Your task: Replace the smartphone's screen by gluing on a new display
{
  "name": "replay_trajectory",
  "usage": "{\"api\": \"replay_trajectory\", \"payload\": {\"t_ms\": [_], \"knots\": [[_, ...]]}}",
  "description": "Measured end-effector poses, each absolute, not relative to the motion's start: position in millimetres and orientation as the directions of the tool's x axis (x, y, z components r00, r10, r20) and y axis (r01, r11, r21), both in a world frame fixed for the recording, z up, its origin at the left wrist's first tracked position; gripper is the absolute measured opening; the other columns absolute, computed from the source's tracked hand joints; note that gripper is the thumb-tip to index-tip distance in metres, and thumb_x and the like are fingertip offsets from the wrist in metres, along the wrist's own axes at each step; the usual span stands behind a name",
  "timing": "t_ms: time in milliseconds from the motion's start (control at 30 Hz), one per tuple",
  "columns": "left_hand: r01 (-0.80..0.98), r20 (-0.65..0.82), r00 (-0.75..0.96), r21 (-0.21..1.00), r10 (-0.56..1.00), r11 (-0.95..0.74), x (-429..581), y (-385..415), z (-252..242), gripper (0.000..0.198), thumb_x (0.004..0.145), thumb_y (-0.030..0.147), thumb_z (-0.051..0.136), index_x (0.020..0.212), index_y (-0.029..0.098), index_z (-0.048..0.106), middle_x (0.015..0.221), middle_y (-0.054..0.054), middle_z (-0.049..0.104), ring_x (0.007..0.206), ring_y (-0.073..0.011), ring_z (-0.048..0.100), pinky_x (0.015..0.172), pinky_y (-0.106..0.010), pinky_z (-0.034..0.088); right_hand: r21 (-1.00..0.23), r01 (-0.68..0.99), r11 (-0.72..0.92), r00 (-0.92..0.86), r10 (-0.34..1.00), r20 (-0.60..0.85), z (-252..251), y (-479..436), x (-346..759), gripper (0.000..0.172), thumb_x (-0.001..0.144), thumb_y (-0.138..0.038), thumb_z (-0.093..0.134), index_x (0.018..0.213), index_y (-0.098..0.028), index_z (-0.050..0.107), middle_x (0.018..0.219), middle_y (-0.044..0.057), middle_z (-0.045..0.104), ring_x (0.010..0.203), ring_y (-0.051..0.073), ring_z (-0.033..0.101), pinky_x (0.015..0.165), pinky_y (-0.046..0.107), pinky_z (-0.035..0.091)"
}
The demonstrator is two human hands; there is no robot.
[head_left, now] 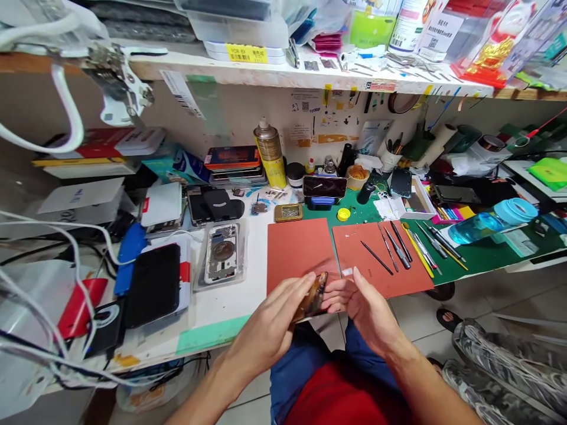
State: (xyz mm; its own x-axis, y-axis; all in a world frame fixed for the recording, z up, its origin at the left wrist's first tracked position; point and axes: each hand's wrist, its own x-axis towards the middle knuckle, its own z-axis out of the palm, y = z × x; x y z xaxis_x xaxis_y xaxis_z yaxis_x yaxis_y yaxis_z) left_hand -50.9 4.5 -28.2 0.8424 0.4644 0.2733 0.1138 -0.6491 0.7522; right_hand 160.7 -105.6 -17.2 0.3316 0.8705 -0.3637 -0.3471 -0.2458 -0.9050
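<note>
Over the front edge of the bench, my left hand [279,310] is closed around a smartphone [312,298], which is tilted and shows dark and amber patches on its glossy face. Part of the phone is hidden behind my left fingers. My right hand [361,301] is at the phone's right side, thumb apart and fingers stretched out by its edge; whether they touch it I cannot tell. A small white piece [347,272] shows near my right thumb. Beneath and beyond the hands are two red-brown mats [296,245].
Pens, tweezers and a slim dark tool [376,258] lie right, before a blue water bottle [491,221]. A propped phone [325,187] and spray can [271,154] stand behind. Left are an opened phone housing [222,252], black phone [153,285] and cables. Another person's legs [491,354] are right.
</note>
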Motion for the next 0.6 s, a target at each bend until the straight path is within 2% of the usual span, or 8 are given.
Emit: {"api": "replay_trajectory", "payload": {"t_ms": [67,133,200,267,400,533,600], "knots": [[0.088,0.280,0.905,0.616,0.322,-0.783,-51.7,11.2,-26.0,0.083,0.096,-0.001,0.045,0.171,0.033,0.029,0.163,-0.013,0.054,0.149,-0.0367,0.055,0.119,-0.062,0.047,-0.755,-0.609,-0.243,0.132,0.907,-0.399,-14.5,-111.3,154.9,0.070,0.099,-0.081,0.047,0.103,-0.019,0.079,0.097,0.012,0.079,0.086,0.022,0.074,0.081,0.038,0.058],[0.084,0.231,0.939,0.560,0.253,-0.824,-51.7,15.6,-24.8,0.077,0.100,0.003,0.046,0.170,0.032,0.034,0.165,-0.016,0.050,0.150,-0.0415,0.053,0.119,-0.069,0.043,-0.671,-0.697,-0.252,0.063,0.911,-0.408,-14.5,-114.1,154.5,0.050,0.094,-0.067,0.070,0.110,-0.020,0.079,0.102,0.009,0.080,0.091,0.020,0.075,0.088,0.036,0.058],[0.070,0.183,0.959,0.584,0.215,-0.809,-49.8,16.9,-23.2,0.069,0.102,0.008,0.050,0.166,0.033,0.043,0.166,-0.017,0.048,0.150,-0.0438,0.051,0.119,-0.072,0.039,-0.661,-0.700,-0.271,0.073,0.893,-0.443,-16.9,-114.6,156.8,0.042,0.083,-0.046,0.090,0.114,-0.020,0.078,0.102,0.006,0.081,0.089,0.018,0.075,0.086,0.032,0.058],[0.041,0.198,0.957,0.636,0.214,-0.771,-45.3,16.0,-20.5,0.063,0.102,0.011,0.055,0.160,0.034,0.052,0.162,-0.016,0.053,0.148,-0.0426,0.054,0.119,-0.071,0.040,-0.649,-0.704,-0.288,0.091,0.870,-0.485,-20.5,-114.4,158.3,0.049,0.074,-0.033,0.098,0.116,-0.020,0.077,0.100,0.006,0.082,0.087,0.018,0.076,0.082,0.030,0.058],[-0.003,0.282,0.930,0.648,0.237,-0.762,-37.7,18.3,-11.4,0.055,0.101,0.015,0.062,0.151,0.037,0.062,0.153,-0.012,0.064,0.141,-0.0380,0.062,0.117,-0.067,0.046,-0.638,-0.716,-0.284,0.106,0.859,-0.501,-25.6,-115.8,155.8,0.054,0.071,-0.028,0.099,0.118,-0.020,0.075,0.103,0.007,0.083,0.087,0.018,0.077,0.080,0.028,0.058],[0.049,0.186,0.963,0.589,0.194,-0.806,-60.6,34.5,-9.9,0.053,0.104,0.016,0.057,0.149,0.043,0.062,0.162,-0.005,0.056,0.154,-0.0340,0.049,0.127,-0.073,0.028,-0.647,-0.723,-0.242,0.138,0.867,-0.478,-25.9,-118.6,154.5,0.057,0.072,-0.029,0.099,0.122,-0.022,0.073,0.108,0.007,0.082,0.092,0.019,0.078,0.080,0.029,0.060],[0.102,0.292,0.887,0.631,0.357,-0.769,-78.7,38.3,-18.0,0.039,0.097,0.027,0.074,0.133,0.041,0.074,0.154,-0.003,0.065,0.152,-0.0334,0.051,0.130,-0.071,0.023,-0.653,-0.727,-0.213,0.171,0.865,-0.472,-25.1,-118.9,155.2,0.057,0.073,-0.031,0.098,0.122,-0.022,0.073,0.110,0.007,0.081,0.091,0.019,0.077,0.079,0.030,0.060]]}}
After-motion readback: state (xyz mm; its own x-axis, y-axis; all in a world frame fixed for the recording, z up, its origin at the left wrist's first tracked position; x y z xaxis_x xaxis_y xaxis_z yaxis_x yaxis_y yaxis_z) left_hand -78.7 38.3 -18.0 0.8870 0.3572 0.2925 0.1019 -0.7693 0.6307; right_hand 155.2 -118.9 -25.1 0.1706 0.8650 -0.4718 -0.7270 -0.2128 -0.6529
